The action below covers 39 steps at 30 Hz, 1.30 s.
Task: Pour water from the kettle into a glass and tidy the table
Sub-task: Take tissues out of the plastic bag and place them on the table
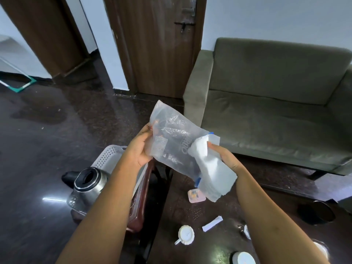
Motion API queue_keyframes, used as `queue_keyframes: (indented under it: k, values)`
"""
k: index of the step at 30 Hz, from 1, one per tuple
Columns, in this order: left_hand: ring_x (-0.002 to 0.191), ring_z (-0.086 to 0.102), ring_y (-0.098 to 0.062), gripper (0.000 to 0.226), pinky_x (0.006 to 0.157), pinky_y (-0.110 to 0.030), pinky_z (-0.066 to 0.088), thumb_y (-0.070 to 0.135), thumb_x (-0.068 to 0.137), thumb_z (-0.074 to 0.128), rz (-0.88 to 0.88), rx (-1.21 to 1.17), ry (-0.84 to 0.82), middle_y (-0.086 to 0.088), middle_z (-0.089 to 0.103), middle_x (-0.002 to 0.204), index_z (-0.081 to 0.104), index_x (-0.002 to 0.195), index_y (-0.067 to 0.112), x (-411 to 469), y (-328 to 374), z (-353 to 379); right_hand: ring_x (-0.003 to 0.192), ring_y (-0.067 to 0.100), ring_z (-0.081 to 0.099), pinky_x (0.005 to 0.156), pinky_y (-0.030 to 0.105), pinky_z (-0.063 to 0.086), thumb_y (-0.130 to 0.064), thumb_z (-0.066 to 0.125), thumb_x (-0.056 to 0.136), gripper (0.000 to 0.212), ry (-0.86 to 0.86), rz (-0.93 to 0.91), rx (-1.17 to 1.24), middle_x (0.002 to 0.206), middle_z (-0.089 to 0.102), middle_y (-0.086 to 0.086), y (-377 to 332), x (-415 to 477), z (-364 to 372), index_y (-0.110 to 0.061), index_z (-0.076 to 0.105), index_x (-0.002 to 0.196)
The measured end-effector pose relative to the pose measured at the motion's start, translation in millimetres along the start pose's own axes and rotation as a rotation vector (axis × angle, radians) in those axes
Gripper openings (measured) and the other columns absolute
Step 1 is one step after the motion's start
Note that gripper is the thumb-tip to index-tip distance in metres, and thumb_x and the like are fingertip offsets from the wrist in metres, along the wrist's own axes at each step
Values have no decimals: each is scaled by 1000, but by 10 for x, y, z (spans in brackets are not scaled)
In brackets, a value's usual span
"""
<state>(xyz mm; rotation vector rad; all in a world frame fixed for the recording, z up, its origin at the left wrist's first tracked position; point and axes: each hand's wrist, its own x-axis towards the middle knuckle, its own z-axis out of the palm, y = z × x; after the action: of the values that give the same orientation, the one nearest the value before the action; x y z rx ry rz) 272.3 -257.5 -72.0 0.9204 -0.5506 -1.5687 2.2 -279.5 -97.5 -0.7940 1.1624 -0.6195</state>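
Left hand [140,149], right hand [227,158] — grip plastic bag [171,138] (contents blurred) | kettle [85,189] open

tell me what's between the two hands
A clear plastic bag, held by the left hand and right hand, spans the gap in the head view.

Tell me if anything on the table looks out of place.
Yes. Litter lies loose on the dark table: a folded paper strip, a pink packet and a small white cup that seems overturned. The kettle has its lid open. The left hand and right hand hold a plastic bag.
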Motion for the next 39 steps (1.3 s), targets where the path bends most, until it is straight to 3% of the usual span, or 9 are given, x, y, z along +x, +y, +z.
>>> queue_keyframes:
  k: [6, 10, 13, 18, 23, 27, 32, 35, 39]
  values:
    - [82, 62, -21, 23, 65, -28, 51, 9, 91, 57, 99, 552, 505, -11, 66, 109, 65, 111, 18, 130, 377, -694, 57, 14, 70, 47, 19, 51, -38, 68, 82, 30, 34, 37, -101, 67, 74, 1, 52, 426, 583, -9, 69, 89]
    - [81, 60, -24, 19, 67, -33, 46, 10, 81, 68, 113, 983, 653, -9, 67, 96, 63, 95, 21, 227, 535, -1202, 55, 18, 69, 47, 23, 52, -28, 65, 87, 22, 35, 78, -68, 68, 73, 5, 289, 735, 997, -7, 67, 86]
    - [81, 60, -27, 18, 69, -31, 44, 8, 80, 66, 132, 1293, 724, -7, 66, 82, 53, 77, 19, 350, 586, -1514, 72, 25, 67, 65, 31, 55, -27, 58, 91, 28, 42, 106, -110, 89, 70, 11, 468, 986, 1288, -3, 65, 104]
    - [80, 58, -26, 33, 72, -32, 47, 5, 84, 49, -16, 1465, 784, -3, 70, 96, 67, 68, 28, 549, 573, -2098, 79, 28, 64, 75, 36, 54, -23, 52, 95, 32, -26, 183, -152, 101, 66, 16, 805, 1434, 1665, 0, 61, 114]
    - [106, 56, -27, 24, 93, -31, 44, 7, 91, 49, -223, 1631, 578, -7, 61, 109, 69, 102, 13, 750, 435, -2556, 86, 27, 66, 75, 36, 55, -24, 48, 96, 30, -103, 222, -194, 103, 67, 12, 1065, 1877, 2022, -4, 59, 117]
    - [131, 40, -32, 41, 109, -37, 32, 17, 96, 47, -548, 1872, 426, -16, 41, 143, 46, 135, 6, 888, 240, -2736, 92, 29, 64, 74, 34, 54, -20, 49, 95, 34, -122, 232, -263, 115, 63, 17, 1220, 2156, 2227, -7, 52, 125]
    - [143, 14, -32, 58, 115, -46, 23, 12, 95, 41, -615, 1911, 414, -9, 6, 158, 21, 149, 16, 1009, 51, -2898, 82, 26, 60, 67, 31, 51, -9, 46, 91, 35, -138, 250, -353, 108, 60, 18, 1361, 2409, 2314, -7, 46, 126]
    - [140, 24, -32, 53, 113, -47, 28, 10, 92, 41, -686, 1917, 372, -9, 20, 155, 33, 145, 18, 1069, -38, -2890, 77, 25, 57, 62, 28, 48, -4, 46, 88, 35, -108, 259, -443, 95, 58, 16, 1433, 2547, 2329, 0, 50, 122]
    - [136, 34, -29, 49, 111, -43, 33, 6, 93, 37, -617, 1970, 313, -6, 31, 152, 44, 139, 20, 1129, -150, -2772, 96, 31, 58, 78, 34, 48, -4, 45, 88, 34, -93, 260, -595, 108, 59, 21, 1465, 2669, 2344, 4, 53, 120]
